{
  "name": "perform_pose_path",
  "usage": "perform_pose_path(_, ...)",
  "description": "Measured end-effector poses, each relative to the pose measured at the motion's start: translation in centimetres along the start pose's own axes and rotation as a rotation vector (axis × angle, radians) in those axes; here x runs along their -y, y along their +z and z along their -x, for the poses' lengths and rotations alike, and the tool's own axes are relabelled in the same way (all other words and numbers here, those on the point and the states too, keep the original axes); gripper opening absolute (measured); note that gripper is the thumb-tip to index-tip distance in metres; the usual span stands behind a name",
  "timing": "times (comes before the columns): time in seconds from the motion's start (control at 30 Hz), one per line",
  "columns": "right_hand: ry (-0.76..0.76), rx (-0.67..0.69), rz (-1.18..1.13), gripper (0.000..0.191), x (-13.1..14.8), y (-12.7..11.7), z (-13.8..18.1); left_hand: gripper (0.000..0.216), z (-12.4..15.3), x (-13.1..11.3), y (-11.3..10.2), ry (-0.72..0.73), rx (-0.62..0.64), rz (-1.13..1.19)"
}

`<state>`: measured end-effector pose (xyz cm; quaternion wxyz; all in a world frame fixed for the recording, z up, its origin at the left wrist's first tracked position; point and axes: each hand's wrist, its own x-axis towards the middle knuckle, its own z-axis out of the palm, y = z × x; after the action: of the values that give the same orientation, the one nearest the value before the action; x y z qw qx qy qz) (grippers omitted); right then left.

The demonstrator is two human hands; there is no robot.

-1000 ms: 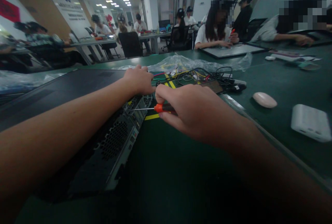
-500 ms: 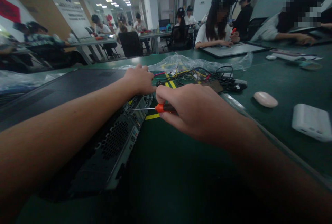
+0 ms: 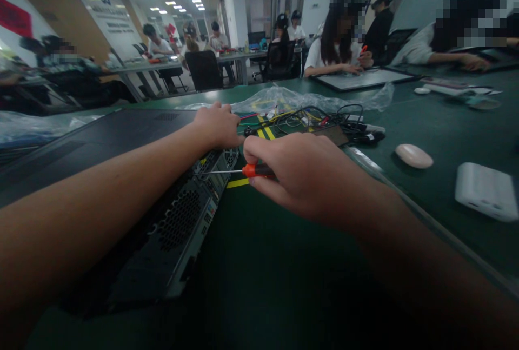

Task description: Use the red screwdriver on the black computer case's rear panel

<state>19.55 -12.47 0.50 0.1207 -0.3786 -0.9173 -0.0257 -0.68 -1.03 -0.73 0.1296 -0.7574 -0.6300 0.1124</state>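
A black computer case (image 3: 133,177) lies flat on the green table (image 3: 284,274), its rear panel with vents and ports facing me. My left hand (image 3: 217,124) rests curled over the case's far top corner. My right hand (image 3: 308,177) is closed around a screwdriver (image 3: 248,170) with an orange and black handle. The thin metal shaft points left and its tip touches the rear panel near the top edge.
A tangle of cables (image 3: 308,120) and a clear plastic bag (image 3: 308,98) lie behind my hands. A pink oval object (image 3: 413,156) and a white box (image 3: 486,191) sit at the right. Other people work at the table's far side and at tables beyond.
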Motion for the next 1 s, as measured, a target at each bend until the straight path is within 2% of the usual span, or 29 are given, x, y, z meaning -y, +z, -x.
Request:
perform_pose_path(0.7, -0.025, -0.026, 0.003, 0.022, -0.05, 0.06, -0.03, 0.068, -0.08, 0.01, 0.1, -0.004, 0.015, 0.003)
perform_pose_path(1.0, 0.009, 0.017, 0.024, 0.029, -0.11, -0.16, -0.12, 0.072, -0.43, 0.2, 0.37, -0.009, 0.006, 0.059)
